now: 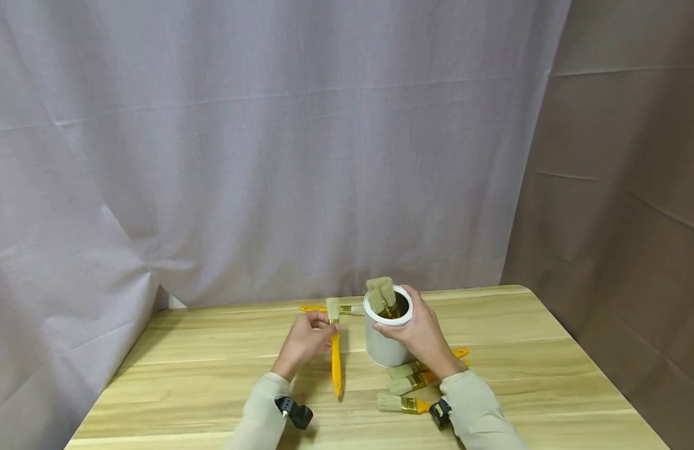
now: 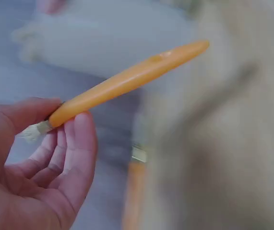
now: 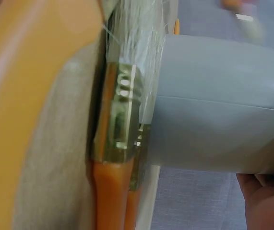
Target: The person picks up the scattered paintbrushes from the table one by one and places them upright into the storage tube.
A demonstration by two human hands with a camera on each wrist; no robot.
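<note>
Left hand: left hand (image 1: 307, 337) pinches a paintbrush (image 1: 335, 350) near its metal band, thumb and fingertips (image 2: 81, 132) closed on the top of the yellow handle; bristles point up past the grip, handle hangs down below it, its tip just above or on the bench (image 1: 212, 369), cannot tell which.
Right hand: right hand (image 1: 420, 334) wraps round the side of a white can (image 1: 386, 340), fingers curled on its wall.
Can: stands upright on the bench, just beside the left grip; brushes in the can (image 1: 382, 294) stick out bristles up.
Loose brushes: several loose brushes (image 1: 405, 384) lie on the bench under and near the right wrist; another brush (image 1: 318, 308) lies flat beyond the left grip.
Backdrop: grey curtain (image 1: 268, 144) hangs behind the bench.
</note>
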